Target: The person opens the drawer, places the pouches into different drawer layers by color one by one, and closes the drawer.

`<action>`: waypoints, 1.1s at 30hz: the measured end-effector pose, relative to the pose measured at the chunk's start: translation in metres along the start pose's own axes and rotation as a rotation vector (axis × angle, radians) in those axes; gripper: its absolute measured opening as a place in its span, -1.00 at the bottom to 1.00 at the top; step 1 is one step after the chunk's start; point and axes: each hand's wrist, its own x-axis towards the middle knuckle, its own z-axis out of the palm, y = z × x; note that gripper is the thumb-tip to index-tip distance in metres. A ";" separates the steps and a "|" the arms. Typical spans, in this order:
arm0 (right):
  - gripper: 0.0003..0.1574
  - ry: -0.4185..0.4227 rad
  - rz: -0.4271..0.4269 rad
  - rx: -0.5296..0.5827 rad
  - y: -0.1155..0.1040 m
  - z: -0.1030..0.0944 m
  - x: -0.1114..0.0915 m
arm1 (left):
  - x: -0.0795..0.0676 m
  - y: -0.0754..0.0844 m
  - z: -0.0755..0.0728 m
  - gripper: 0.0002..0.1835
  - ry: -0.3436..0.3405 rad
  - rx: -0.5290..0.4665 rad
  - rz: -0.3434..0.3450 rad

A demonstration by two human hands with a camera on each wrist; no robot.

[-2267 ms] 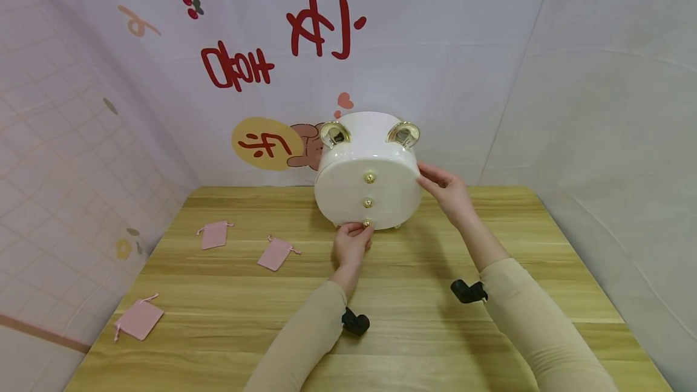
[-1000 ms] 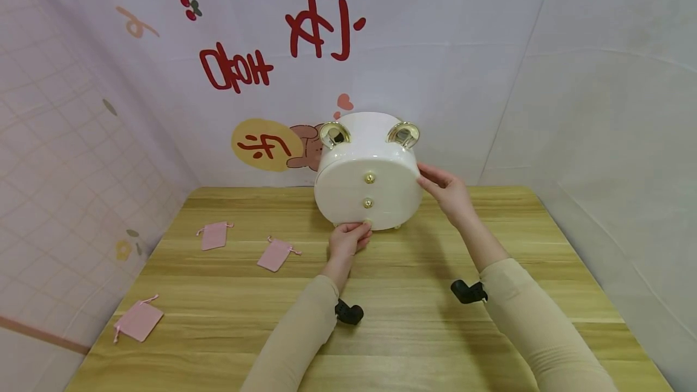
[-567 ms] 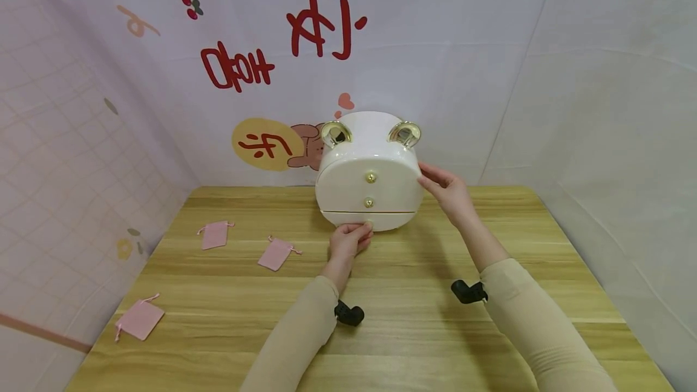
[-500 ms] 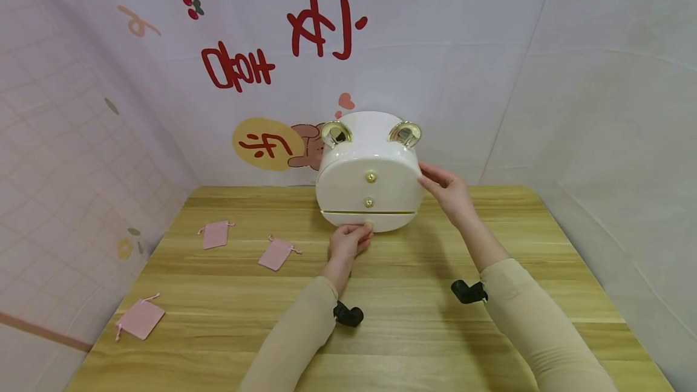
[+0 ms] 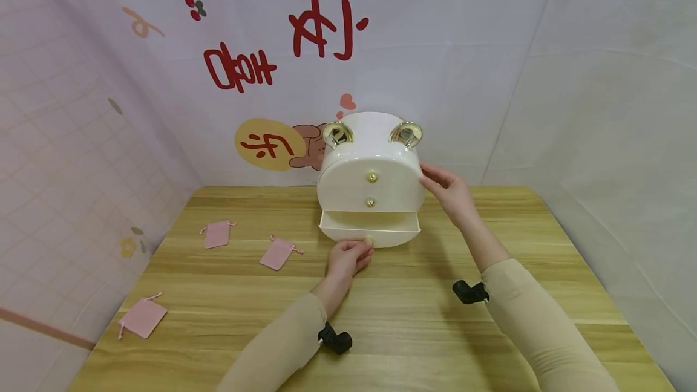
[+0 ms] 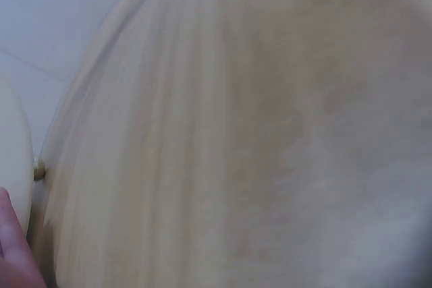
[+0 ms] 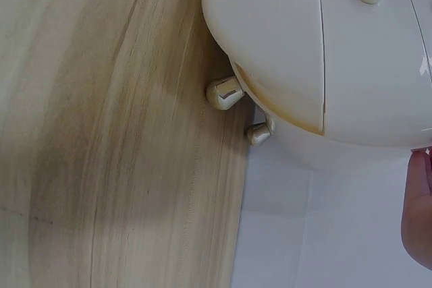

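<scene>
A white rounded jewelry box (image 5: 376, 138) with gold ear-like handles stands upright at the back of the table. My left hand (image 5: 345, 259) pinches the small knob of its bottom drawer (image 5: 340, 235), which is pulled partway out; the part of its inside that shows is bare and pale. Two upper gold knobs line the front above it. My right hand (image 5: 452, 195) rests its thumb and fingertips against the box's right side. In the right wrist view, gold feet (image 7: 225, 93) hold the box off the tabletop. Only part of the left hand shows in the left wrist view.
Three pink drawstring pouches (image 5: 217, 234) lie flat on the left of the wooden table (image 5: 414, 343). A printed white cloth (image 5: 446, 77) hangs behind the box, with cloth walls at both sides. Black camera mounts (image 5: 335, 340) sit on both wrists.
The bottom drawer, closed a second ago, has slid out toward me with my left hand at its knob. My left forearm has drawn back. My right hand stays against the box.
</scene>
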 end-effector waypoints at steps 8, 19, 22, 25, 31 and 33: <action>-0.34 0.003 -0.008 -0.009 0.006 -0.001 0.004 | -0.015 -0.010 -0.004 -0.82 0.003 -0.019 -0.008; -0.35 0.003 -0.014 -0.011 0.005 -0.001 0.003 | -0.038 -0.009 -0.012 -0.85 -0.030 -0.008 -0.048; -0.38 0.002 -0.015 -0.006 0.004 -0.001 0.002 | -0.045 -0.009 -0.014 -0.85 -0.036 0.001 -0.053; -0.40 -0.002 -0.017 0.003 0.003 -0.001 0.002 | -0.050 -0.010 -0.017 -0.85 -0.043 0.010 -0.057; -0.38 0.000 -0.015 -0.001 0.003 -0.001 0.002 | -0.057 -0.012 -0.021 -0.85 -0.056 0.013 -0.066; -0.38 0.005 -0.016 -0.004 0.005 -0.001 0.003 | -0.058 -0.014 -0.023 -0.86 -0.061 0.010 -0.066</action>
